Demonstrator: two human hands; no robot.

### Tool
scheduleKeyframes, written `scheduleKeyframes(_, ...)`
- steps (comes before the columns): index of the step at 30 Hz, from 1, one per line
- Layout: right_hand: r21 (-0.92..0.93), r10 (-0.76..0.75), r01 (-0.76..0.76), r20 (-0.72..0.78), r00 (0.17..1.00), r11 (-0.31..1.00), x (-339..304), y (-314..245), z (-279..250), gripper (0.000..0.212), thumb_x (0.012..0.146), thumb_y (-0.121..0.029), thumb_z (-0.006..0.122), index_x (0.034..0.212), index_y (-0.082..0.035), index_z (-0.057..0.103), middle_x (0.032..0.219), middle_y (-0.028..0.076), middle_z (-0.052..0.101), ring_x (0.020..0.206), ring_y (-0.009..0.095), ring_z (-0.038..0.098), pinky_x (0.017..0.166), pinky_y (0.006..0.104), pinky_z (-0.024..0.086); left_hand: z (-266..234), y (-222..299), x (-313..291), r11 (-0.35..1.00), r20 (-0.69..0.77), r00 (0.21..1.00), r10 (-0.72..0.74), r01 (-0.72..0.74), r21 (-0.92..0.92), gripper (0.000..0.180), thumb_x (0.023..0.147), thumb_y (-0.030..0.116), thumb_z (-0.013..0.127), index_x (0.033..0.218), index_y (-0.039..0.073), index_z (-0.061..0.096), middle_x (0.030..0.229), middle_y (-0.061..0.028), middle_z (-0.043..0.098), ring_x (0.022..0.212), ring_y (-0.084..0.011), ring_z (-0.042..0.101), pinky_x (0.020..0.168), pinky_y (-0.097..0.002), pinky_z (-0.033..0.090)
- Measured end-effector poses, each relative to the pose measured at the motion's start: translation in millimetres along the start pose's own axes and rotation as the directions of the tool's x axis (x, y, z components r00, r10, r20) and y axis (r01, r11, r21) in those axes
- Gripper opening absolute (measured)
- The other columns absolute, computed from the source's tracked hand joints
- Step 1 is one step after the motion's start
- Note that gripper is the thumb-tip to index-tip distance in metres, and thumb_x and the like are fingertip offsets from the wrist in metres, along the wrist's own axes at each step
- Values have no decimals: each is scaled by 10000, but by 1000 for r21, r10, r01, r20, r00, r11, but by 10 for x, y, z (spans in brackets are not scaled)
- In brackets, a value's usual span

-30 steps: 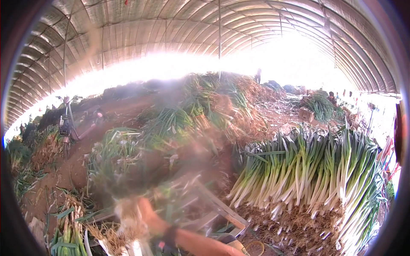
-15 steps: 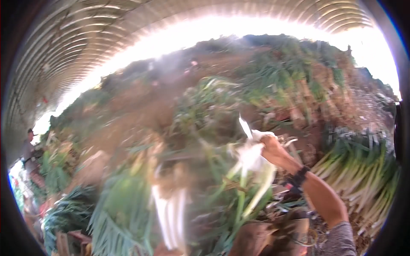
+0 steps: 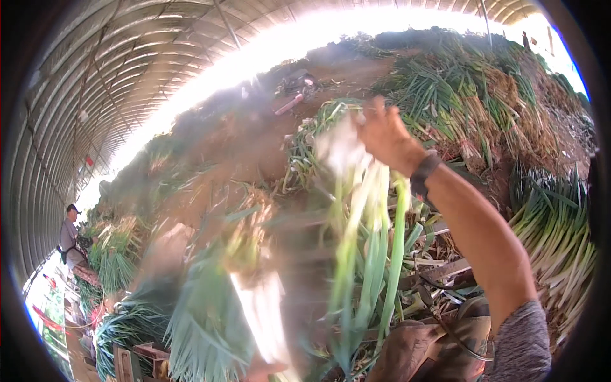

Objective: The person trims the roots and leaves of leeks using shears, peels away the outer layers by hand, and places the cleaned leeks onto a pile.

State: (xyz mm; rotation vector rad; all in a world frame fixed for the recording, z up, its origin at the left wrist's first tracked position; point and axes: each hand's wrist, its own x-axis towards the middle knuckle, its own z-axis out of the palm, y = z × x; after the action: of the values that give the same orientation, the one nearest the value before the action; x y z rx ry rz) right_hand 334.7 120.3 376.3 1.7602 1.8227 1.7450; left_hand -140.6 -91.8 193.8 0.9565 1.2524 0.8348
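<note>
My right hand (image 3: 391, 139) is raised, its fingers (image 3: 380, 109) bent over the pale upper ends of some leeks (image 3: 363, 219); blur smears the contact, so I cannot tell whether I'm grasping them or merely touching. The leeks hang from just beside and under those fingers, pale ends up, green leaves down, the lowest tips lost in blur. Behind the fingers come a dark wristband (image 3: 425, 172) and, below to the right, my grey sleeve (image 3: 523, 340), cut by the rim.

My left hand (image 3: 264, 369), far below and left of the right fingers, is only a blurred patch at the lower edge, by a streaked bundle of white stalks (image 3: 261, 312); I can't tell whether it holds them. Left of its fingers, green leaves (image 3: 210, 318) spread, softly blurred.

Beyond my right fingers, to their right, lies a heap with brown roots (image 3: 464, 102); lower right, a leek stack (image 3: 560, 242) is cut by the dark rim. Far left of both hands, a person (image 3: 70, 235) stands, legs partly hidden.
</note>
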Motion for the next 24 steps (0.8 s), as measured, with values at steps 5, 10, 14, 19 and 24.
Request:
scheduleKeyframes(5,691,-117,11,107,987,723,-26,-164,-51,586,820,-64,655,1355,41,439,1069,215,598,1015,284,616,714,353,572,41,72,11,997,21,997,-74,73,37,437,768,52,742,1184,15,609,979,-85,674,876,-234,656,771,-377,512)
scheduleKeyframes(10,856,-488,-449,286,825,-257,-887,-1118,-784,895,858,-243,684,1512,49,147,1254,329,548,690,203,612,817,381,562,74,17,-4,974,164,960,-226,217,67,334,772,83,707,1074,-43,637,936,-115,687,915,-255,659,798,-394,515)
scheduleKeyframes(14,561,-614,-687,356,704,-463,-1207,-1440,-1093,958,855,-183,690,1523,50,44,1342,321,489,597,182,553,667,337,550,155,-232,-128,977,72,976,-205,200,77,269,812,148,665,942,-83,709,945,-197,716,894,-312,681,875,-405,515)
scheduleKeyframes(19,333,-221,-304,264,939,-893,-1662,-2343,-545,784,918,-118,611,1550,-74,149,1480,201,408,866,244,663,812,326,566,176,-639,227,980,370,911,-185,146,133,174,800,76,709,850,-91,715,915,-210,713,919,-302,693,866,-428,542)
scheduleKeyframes(24,698,-269,-499,422,866,-513,-1770,-1651,-465,444,866,-97,643,1299,-72,548,1283,136,590,1057,244,639,938,306,526,343,-497,222,947,465,847,-256,123,298,379,754,-46,715,1120,-89,626,891,-179,699,864,-276,698,724,-367,574)
